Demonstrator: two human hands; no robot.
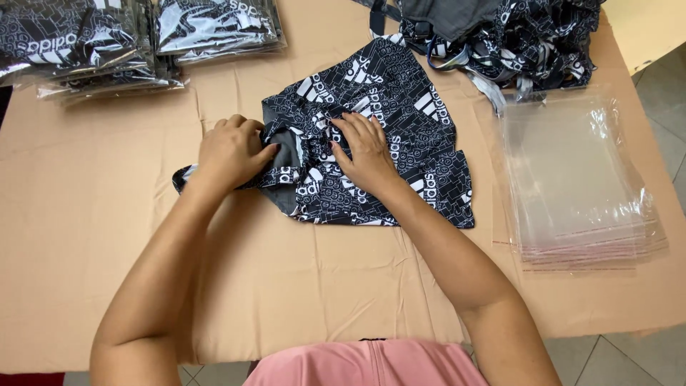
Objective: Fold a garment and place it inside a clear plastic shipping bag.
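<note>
A black garment with a white printed pattern (400,121) lies spread in the middle of a table covered with tan paper (93,214). My left hand (230,151) grips a bunched fold at the garment's left edge, where grey lining shows. My right hand (366,150) presses flat on the cloth just right of that fold, fingers spread toward the left hand.
Stacks of bagged black-and-white garments (136,43) sit at the back left. A heap of loose garments of the same print (500,36) lies at the back right. A pile of clear plastic bags (575,186) rests at the right. Tiled floor (661,93) shows past the right edge.
</note>
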